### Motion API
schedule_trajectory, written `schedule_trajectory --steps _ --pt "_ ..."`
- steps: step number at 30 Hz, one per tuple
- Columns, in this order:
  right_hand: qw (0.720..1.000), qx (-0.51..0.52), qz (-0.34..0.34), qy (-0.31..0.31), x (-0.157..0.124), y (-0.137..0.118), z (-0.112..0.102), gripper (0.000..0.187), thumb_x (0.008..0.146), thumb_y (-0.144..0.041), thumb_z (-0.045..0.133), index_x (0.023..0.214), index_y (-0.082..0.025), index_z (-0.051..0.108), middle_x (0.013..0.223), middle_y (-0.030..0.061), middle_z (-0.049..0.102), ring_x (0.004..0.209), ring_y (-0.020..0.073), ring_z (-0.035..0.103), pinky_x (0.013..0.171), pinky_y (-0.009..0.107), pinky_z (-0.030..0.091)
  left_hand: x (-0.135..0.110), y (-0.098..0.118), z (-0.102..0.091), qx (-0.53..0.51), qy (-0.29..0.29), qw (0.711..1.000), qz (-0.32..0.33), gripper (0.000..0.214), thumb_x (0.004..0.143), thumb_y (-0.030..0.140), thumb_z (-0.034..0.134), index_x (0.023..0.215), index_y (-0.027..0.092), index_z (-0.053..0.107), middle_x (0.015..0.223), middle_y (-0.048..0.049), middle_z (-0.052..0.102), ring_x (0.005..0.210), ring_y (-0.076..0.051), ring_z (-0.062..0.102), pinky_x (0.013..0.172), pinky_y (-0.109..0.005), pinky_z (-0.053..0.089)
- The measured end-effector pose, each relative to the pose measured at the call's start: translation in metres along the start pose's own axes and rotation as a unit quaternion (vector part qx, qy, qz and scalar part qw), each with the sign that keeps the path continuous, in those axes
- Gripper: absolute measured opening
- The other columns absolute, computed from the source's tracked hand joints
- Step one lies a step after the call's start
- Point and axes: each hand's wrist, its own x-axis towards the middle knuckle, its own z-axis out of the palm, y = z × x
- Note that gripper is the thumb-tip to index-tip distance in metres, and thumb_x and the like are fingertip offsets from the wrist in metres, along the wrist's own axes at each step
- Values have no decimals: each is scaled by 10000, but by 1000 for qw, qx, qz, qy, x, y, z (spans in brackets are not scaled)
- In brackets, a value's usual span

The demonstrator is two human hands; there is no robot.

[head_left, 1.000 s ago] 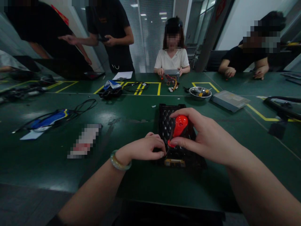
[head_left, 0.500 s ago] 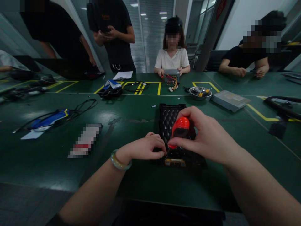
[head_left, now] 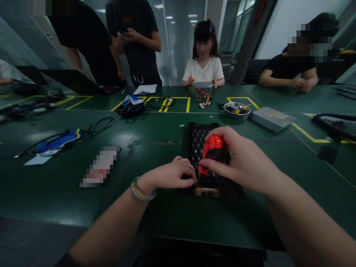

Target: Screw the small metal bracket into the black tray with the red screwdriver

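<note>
My right hand [head_left: 241, 159] is wrapped round the red handle of a screwdriver [head_left: 210, 152], whose tip points down at the near left edge of a black perforated device [head_left: 198, 139] lying on the green table [head_left: 155, 218]. My left hand [head_left: 169, 176], with a pale bangle on the wrist, is pinched shut at the device's near left corner, right by the screwdriver tip. What its fingertips hold is too small to make out.
A blue-and-black cable bundle [head_left: 59, 140] and a blurred flat item [head_left: 100, 165] lie to the left. A metal bowl [head_left: 237, 109] and a grey drive [head_left: 272, 118] sit beyond on the right. Several other people stand or sit at the far side.
The red handle has turned slightly in my right hand and its fingers have shifted. My left hand has stayed put. People in the background have moved.
</note>
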Motion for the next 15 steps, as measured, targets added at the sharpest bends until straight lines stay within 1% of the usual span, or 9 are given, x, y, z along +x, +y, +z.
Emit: schedule_trajectory --steps 5,8,10,12,13,15 --pt "999 23 -24 -29 -1 -1 -5 436 865 -424 614 1239 -237 489 1164 39 631 945 177 641 791 297 519 -1 1 1 -2 18 1000 -1 157 907 291 575 970 247 712 1011 25 725 1056 -184 559 1021 -347 237" --pt "996 61 -29 -62 -3 0 -9 515 860 -336 611 1344 -277 445 1227 28 618 991 183 637 829 306 523 -2 2 -1 -6 13 1000 2 157 910 300 573 942 243 716 974 25 725 1048 -180 558 1023 -340 239" --pt "991 98 -18 -84 -4 -1 -10 609 848 -268 605 1411 -302 376 1237 23 617 991 184 639 823 309 532 -2 1 -1 -7 9 1000 5 171 915 318 566 917 236 716 945 20 725 1043 -183 557 1023 -341 241" --pt "986 136 -7 -99 -5 -2 -9 668 835 -210 595 1437 -303 321 1221 25 621 985 181 638 831 312 535 -2 0 -1 -5 9 1000 8 182 918 332 561 926 234 713 962 14 724 1046 -186 555 1027 -346 240" --pt "983 152 -5 -103 -5 -3 -8 663 833 -197 595 1427 -293 318 1206 27 623 981 177 636 841 312 533 -2 -1 -1 -4 11 1000 10 181 918 333 561 936 234 711 973 14 722 1043 -185 555 1025 -346 242" --pt "979 177 -4 -102 -4 -5 -3 580 836 -236 623 1354 -263 363 1152 30 629 952 170 634 834 306 531 -1 -2 0 -2 14 1000 14 170 916 326 564 942 235 705 970 20 717 1025 -179 561 1003 -343 260"
